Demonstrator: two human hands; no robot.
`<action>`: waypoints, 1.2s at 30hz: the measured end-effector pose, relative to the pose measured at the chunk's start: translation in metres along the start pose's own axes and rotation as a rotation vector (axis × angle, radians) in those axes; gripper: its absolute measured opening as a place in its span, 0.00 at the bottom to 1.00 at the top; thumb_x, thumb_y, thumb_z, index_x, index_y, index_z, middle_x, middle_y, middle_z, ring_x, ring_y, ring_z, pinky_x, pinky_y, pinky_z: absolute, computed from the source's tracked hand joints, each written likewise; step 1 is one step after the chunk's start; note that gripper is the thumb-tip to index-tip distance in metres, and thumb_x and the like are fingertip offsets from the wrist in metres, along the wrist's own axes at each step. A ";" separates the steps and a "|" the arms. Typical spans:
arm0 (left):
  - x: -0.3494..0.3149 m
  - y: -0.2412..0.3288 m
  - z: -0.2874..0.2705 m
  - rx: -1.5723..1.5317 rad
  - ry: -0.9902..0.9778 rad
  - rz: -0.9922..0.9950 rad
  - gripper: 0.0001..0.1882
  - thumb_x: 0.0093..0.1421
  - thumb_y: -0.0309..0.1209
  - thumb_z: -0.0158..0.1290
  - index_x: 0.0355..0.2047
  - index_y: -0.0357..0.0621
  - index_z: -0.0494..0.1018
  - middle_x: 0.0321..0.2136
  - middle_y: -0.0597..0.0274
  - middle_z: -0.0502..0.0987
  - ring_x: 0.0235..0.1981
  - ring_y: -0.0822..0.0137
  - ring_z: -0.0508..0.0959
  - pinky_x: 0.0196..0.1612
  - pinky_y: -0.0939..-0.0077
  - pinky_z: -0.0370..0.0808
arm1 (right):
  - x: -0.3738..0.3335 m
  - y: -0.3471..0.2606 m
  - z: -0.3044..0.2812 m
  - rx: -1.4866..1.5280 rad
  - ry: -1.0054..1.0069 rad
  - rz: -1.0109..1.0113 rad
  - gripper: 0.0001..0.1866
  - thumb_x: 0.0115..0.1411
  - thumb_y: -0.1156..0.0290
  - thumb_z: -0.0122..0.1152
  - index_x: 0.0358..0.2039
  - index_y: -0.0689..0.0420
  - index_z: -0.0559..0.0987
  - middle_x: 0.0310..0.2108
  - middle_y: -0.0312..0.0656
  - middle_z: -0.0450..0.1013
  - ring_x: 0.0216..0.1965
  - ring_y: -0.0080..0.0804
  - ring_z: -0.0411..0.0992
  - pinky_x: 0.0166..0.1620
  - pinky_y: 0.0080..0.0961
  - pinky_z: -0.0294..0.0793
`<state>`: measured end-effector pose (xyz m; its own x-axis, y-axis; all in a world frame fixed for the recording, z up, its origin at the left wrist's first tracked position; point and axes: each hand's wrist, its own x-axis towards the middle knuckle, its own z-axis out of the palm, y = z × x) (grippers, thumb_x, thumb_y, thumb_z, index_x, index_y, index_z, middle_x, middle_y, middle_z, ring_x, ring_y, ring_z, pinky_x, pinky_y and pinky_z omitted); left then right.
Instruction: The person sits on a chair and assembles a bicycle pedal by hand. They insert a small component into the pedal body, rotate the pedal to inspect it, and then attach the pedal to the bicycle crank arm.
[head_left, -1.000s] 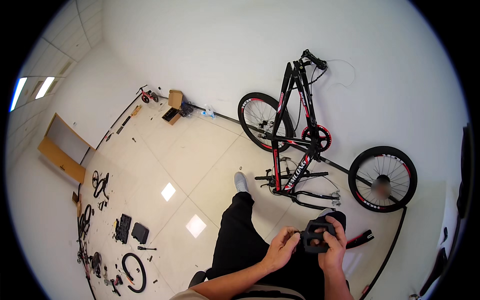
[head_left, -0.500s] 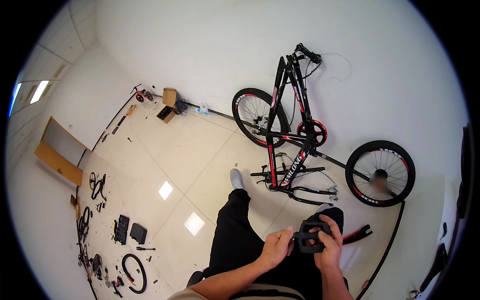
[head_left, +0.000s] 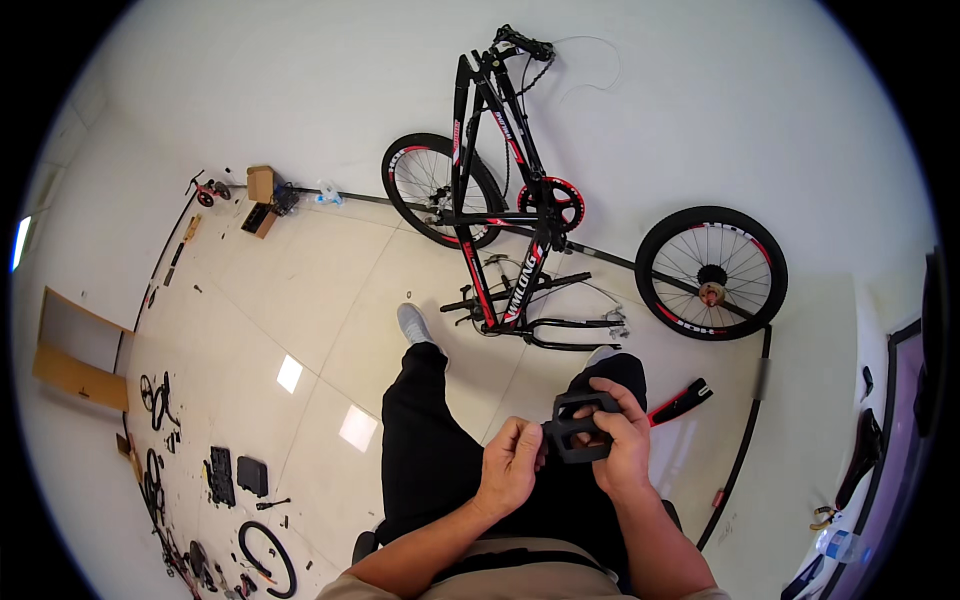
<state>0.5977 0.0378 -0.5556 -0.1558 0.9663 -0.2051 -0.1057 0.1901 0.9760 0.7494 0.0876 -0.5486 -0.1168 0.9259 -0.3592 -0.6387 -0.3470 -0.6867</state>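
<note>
Above my lap I hold a black bicycle pedal [head_left: 574, 428] with an open, cage-like body. My right hand [head_left: 624, 440] grips its right side, with fingers around the frame and partly in its openings. The fingers of my left hand [head_left: 512, 462] are closed at the pedal's left end, where its spindle would be; what exactly they pinch is hidden. Beyond my feet, a black and red bicycle frame [head_left: 521, 275] leans against the wall, with a red-rimmed chainring [head_left: 574, 203] on it.
One wheel [head_left: 655, 262] leans at the right and another [head_left: 388, 188] stands behind the frame. A black fork [head_left: 570, 346] lies near my feet, a red and black fender-like piece [head_left: 682, 401] by my right knee. Tool cases [head_left: 252, 476], a tire [head_left: 285, 545] and cardboard boxes [head_left: 262, 184] sit at left.
The view has turned, so the bicycle parts and floor appear farther left and higher. Both hands stay on the pedal, which is still held over my lap.
</note>
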 end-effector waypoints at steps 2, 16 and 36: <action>0.003 -0.002 -0.003 -0.004 -0.005 -0.034 0.20 0.72 0.41 0.43 0.23 0.44 0.64 0.18 0.66 0.69 0.20 0.75 0.68 0.25 0.79 0.67 | -0.001 0.000 0.001 -0.025 -0.011 -0.004 0.22 0.56 0.80 0.47 0.52 0.62 0.73 0.31 0.45 0.75 0.23 0.27 0.69 0.29 0.25 0.71; 0.004 0.011 -0.003 0.342 -0.006 0.453 0.09 0.64 0.23 0.52 0.44 0.35 0.70 0.28 0.59 0.74 0.24 0.71 0.73 0.29 0.77 0.71 | 0.001 -0.014 0.000 0.142 0.026 0.089 0.22 0.56 0.78 0.47 0.53 0.61 0.73 0.32 0.45 0.75 0.24 0.30 0.69 0.29 0.27 0.73; 0.021 0.026 -0.016 0.664 -0.162 0.805 0.08 0.61 0.25 0.55 0.40 0.38 0.69 0.28 0.54 0.74 0.22 0.56 0.72 0.24 0.68 0.69 | 0.002 -0.015 -0.005 0.175 -0.072 0.174 0.23 0.57 0.76 0.46 0.54 0.62 0.73 0.31 0.42 0.74 0.25 0.27 0.70 0.30 0.25 0.72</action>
<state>0.5759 0.0600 -0.5353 0.1970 0.8521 0.4849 0.5373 -0.5076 0.6735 0.7625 0.0937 -0.5426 -0.2862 0.8650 -0.4122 -0.7256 -0.4766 -0.4964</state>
